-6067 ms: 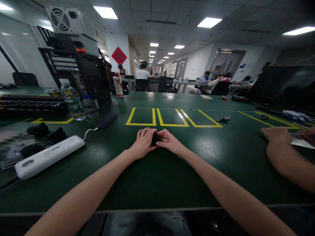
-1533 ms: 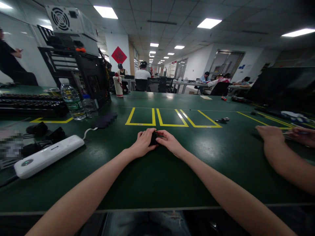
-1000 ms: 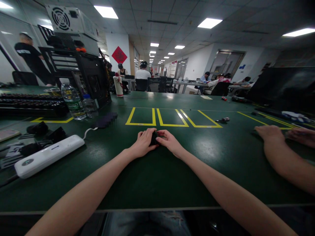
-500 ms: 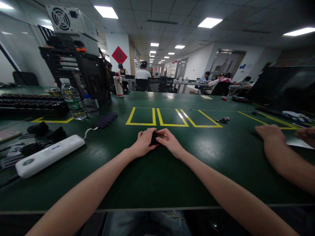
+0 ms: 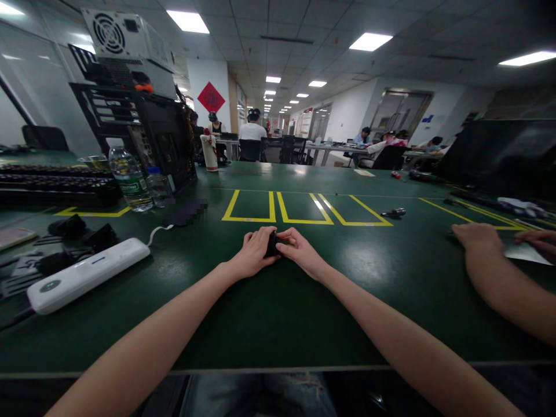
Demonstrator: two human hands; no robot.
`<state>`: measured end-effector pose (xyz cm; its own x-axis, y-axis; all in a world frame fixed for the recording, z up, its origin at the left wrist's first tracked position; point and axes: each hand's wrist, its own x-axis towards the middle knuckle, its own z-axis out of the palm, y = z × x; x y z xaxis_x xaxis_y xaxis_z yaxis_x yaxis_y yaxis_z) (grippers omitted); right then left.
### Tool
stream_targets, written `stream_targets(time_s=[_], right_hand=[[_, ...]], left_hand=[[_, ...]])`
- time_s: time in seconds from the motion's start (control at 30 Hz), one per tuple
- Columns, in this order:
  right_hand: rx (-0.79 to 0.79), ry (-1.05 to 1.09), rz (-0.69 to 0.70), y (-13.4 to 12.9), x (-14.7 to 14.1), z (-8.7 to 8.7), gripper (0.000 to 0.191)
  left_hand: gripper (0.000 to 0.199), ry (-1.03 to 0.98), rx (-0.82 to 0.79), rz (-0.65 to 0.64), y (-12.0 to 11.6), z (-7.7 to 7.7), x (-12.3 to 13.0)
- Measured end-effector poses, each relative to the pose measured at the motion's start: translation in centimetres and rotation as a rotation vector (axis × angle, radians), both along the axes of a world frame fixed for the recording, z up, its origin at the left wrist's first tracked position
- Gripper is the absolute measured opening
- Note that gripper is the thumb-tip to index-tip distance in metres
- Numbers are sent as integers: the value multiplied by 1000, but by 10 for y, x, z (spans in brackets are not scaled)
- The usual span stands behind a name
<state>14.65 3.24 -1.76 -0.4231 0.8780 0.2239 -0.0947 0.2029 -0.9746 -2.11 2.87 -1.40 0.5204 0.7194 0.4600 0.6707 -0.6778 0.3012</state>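
Observation:
A small black object (image 5: 271, 244) stands between my two hands on the green table (image 5: 278, 313), mostly covered by fingers. My left hand (image 5: 255, 252) is wrapped round its left side. From the right, the bent fingertips and thumb of my right hand (image 5: 299, 250) press against it. Just beyond my hands lie yellow tape outlines (image 5: 302, 221). What exactly the black object is, I cannot make out.
At the left are a white power strip (image 5: 91, 273), black adapters, a water bottle (image 5: 129, 179) and a computer chassis (image 5: 160, 133). A metal tool (image 5: 394, 213) lies right of the tape. Another person's hands (image 5: 482, 238) work at the far right.
My hands have hardly moved around the black object. At the far right, the other person's farther hand has shifted slightly to the left.

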Motion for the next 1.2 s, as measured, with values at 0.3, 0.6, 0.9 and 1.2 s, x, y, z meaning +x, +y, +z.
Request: stream_targets(time_s=[0.3, 0.6, 0.9, 1.2], right_hand=[[-9, -39, 12, 3, 1, 3, 29], [-8, -44, -11, 0, 3, 5, 23], [10, -46, 51, 4, 4, 7, 29], [36, -48, -11, 3, 2, 5, 23]], left_hand=[[58, 0, 4, -10, 0, -1, -1], [56, -4, -3, -12, -1, 1, -1], [56, -7, -10, -7, -2, 1, 0], [56, 2, -4, -9, -2, 2, 0]])
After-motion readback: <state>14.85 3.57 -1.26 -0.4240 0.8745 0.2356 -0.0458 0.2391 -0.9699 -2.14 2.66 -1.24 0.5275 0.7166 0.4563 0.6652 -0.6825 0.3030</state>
